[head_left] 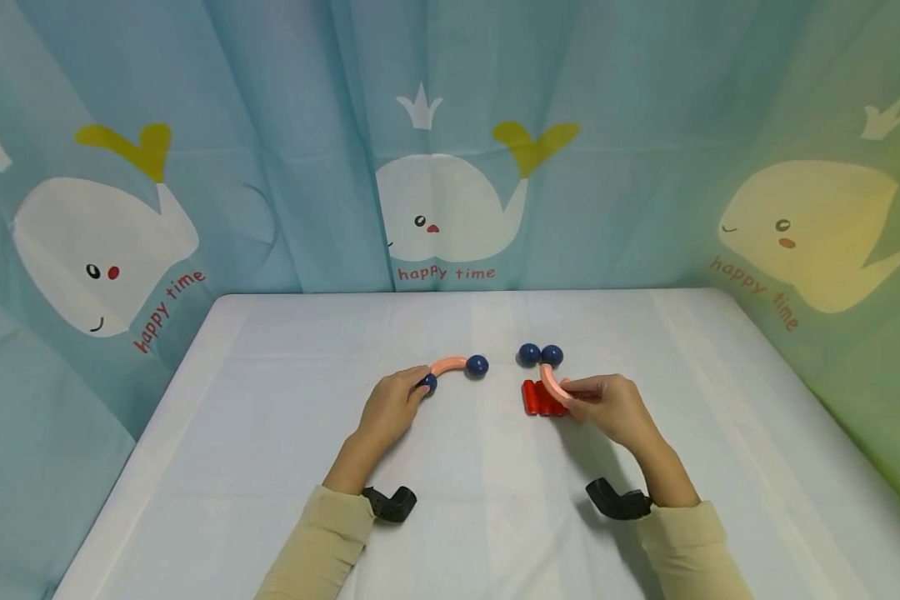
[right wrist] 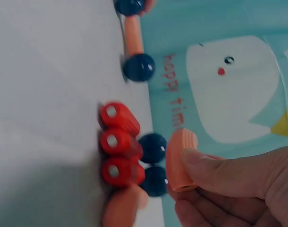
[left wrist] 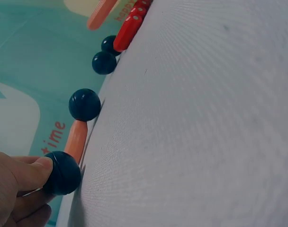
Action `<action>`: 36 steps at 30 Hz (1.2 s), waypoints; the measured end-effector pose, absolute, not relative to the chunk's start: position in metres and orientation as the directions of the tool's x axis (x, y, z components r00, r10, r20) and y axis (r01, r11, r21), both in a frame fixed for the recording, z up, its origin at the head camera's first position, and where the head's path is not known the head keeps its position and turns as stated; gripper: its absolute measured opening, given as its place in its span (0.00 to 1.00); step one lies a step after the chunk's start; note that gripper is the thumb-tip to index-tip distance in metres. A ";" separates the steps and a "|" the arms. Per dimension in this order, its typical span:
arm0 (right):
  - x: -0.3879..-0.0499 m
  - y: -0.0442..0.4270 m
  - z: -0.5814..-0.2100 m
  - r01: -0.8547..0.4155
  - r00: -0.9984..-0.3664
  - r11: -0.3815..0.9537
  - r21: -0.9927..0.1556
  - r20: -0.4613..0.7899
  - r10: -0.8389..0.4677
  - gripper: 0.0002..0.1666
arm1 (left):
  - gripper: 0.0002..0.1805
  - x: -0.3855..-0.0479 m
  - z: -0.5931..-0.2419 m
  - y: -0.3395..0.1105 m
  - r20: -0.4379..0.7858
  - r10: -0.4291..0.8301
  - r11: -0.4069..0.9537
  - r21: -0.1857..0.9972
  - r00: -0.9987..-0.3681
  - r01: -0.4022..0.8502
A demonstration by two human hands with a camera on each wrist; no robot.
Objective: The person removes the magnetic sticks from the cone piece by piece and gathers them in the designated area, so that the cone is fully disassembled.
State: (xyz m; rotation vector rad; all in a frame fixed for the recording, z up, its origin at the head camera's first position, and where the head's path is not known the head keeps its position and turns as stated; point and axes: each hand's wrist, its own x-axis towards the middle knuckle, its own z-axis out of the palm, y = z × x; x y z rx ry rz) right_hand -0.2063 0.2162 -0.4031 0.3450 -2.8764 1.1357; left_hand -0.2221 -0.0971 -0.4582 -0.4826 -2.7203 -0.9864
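My left hand [head_left: 392, 407] pinches a dark blue ball [left wrist: 63, 173] between thumb and fingers. That ball sits at one end of a curved salmon-orange rod [head_left: 450, 364], whose other end carries a second blue ball [head_left: 477, 366]. Over on the right, my right hand [head_left: 611, 408] pinches another curved orange rod [right wrist: 178, 163] by its side, raised above the table. Below and beside it lie several short red rods [head_left: 530, 398] in a row, partly hidden in the head view. Two loose blue balls [head_left: 528, 355] stand side by side just behind them.
Another orange piece [right wrist: 120, 208] lies beside the red rods, seen in the right wrist view. A pale cloth covers the table [head_left: 270, 433]. Behind it hangs a blue curtain [head_left: 307, 167] with printed whales. Black camera mounts [head_left: 392, 504] are on both wrists.
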 end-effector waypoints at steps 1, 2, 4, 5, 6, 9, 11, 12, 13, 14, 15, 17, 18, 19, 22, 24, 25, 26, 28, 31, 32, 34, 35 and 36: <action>-0.206 0.220 -0.402 -0.205 -0.977 0.712 -0.672 0.096 -0.191 0.14 | 0.18 -0.222 -0.458 -0.097 0.299 0.230 0.723 0.584 -0.926 0.368; -0.206 0.222 -0.402 -0.197 -0.978 0.717 -0.668 0.086 -0.189 0.14 | 0.19 -0.222 -0.459 -0.097 0.296 0.229 0.724 0.585 -0.928 0.365; -0.207 0.227 -0.401 -0.193 -0.979 0.733 -0.652 0.076 -0.190 0.13 | 0.19 -0.222 -0.459 -0.097 0.291 0.226 0.725 0.587 -0.929 0.360; -0.207 0.229 -0.401 -0.191 -0.979 0.739 -0.646 0.072 -0.191 0.13 | 0.19 -0.222 -0.459 -0.097 0.290 0.226 0.723 0.590 -0.930 0.360; -0.207 0.231 -0.401 -0.188 -0.980 0.744 -0.641 0.069 -0.188 0.12 | 0.19 -0.222 -0.459 -0.097 0.291 0.226 0.722 0.591 -0.930 0.360; -0.208 0.236 -0.401 -0.181 -0.981 0.749 -0.637 0.060 -0.187 0.12 | 0.19 -0.222 -0.459 -0.097 0.306 0.230 0.711 0.595 -0.924 0.374; -0.208 0.239 -0.401 -0.177 -0.981 0.751 -0.637 0.056 -0.184 0.13 | 0.19 -0.221 -0.459 -0.097 0.317 0.232 0.709 0.592 -0.920 0.383; -0.208 0.241 -0.401 -0.175 -0.982 0.752 -0.635 0.055 -0.182 0.13 | 0.19 -0.221 -0.459 -0.097 0.319 0.231 0.711 0.589 -0.919 0.384; -0.209 0.243 -0.402 -0.173 -0.982 0.755 -0.632 0.053 -0.181 0.13 | 0.19 -0.221 -0.459 -0.097 0.321 0.230 0.712 0.588 -0.919 0.383; -0.209 0.244 -0.402 -0.167 -0.983 0.759 -0.629 0.051 -0.174 0.13 | 0.19 -0.221 -0.459 -0.097 0.322 0.230 0.715 0.584 -0.918 0.384; -0.209 0.246 -0.402 -0.161 -0.984 0.762 -0.627 0.048 -0.169 0.13 | 0.18 -0.221 -0.459 -0.097 0.319 0.227 0.720 0.581 -0.920 0.380; -0.209 0.250 -0.404 -0.143 -0.987 0.768 -0.625 0.031 -0.158 0.14 | 0.18 -0.222 -0.459 -0.097 0.315 0.223 0.723 0.582 -0.923 0.373; -0.210 0.252 -0.405 -0.129 -0.989 0.771 -0.624 0.020 -0.149 0.14 | 0.18 -0.222 -0.459 -0.097 0.317 0.224 0.724 0.579 -0.921 0.375; -0.210 0.253 -0.406 -0.117 -0.990 0.775 -0.621 0.010 -0.142 0.14 | 0.18 -0.222 -0.459 -0.097 0.318 0.224 0.724 0.578 -0.921 0.376; -0.212 0.257 -0.411 -0.078 -0.992 0.790 -0.608 -0.030 -0.121 0.14 | 0.18 -0.222 -0.459 -0.097 0.320 0.225 0.723 0.578 -0.920 0.379; -0.213 0.259 -0.414 -0.055 -0.993 0.798 -0.600 -0.054 -0.109 0.14 | 0.18 -0.222 -0.460 -0.097 0.321 0.227 0.724 0.576 -0.919 0.380; -0.214 0.260 -0.416 -0.049 -0.993 0.801 -0.597 -0.061 -0.106 0.14 | 0.18 -0.222 -0.460 -0.096 0.318 0.226 0.724 0.578 -0.921 0.377; -0.214 0.260 -0.417 -0.041 -0.992 0.802 -0.596 -0.071 -0.103 0.14 | 0.18 -0.222 -0.460 -0.096 0.319 0.228 0.725 0.575 -0.920 0.379; -0.215 0.261 -0.419 -0.036 -0.992 0.800 -0.598 -0.077 -0.102 0.15 | 0.18 -0.222 -0.459 -0.096 0.315 0.226 0.726 0.576 -0.922 0.375; -0.216 0.260 -0.419 -0.050 -0.991 0.799 -0.599 -0.070 -0.114 0.15 | 0.19 -0.222 -0.459 -0.096 0.309 0.225 0.731 0.574 -0.924 0.370; -0.216 0.260 -0.419 -0.058 -0.991 0.800 -0.597 -0.066 -0.121 0.15 | 0.19 -0.222 -0.459 -0.096 0.309 0.225 0.732 0.572 -0.924 0.370; -0.216 0.259 -0.418 -0.078 -0.989 0.801 -0.594 -0.054 -0.137 0.15 | 0.18 -0.221 -0.458 -0.096 0.307 0.222 0.734 0.573 -0.926 0.366; -0.216 0.259 -0.418 -0.088 -0.988 0.800 -0.593 -0.050 -0.146 0.14 | 0.18 -0.221 -0.458 -0.096 0.307 0.221 0.735 0.571 -0.926 0.365; -0.215 0.258 -0.418 -0.094 -0.987 0.799 -0.594 -0.049 -0.153 0.14 | 0.18 -0.221 -0.458 -0.096 0.309 0.221 0.735 0.571 -0.925 0.366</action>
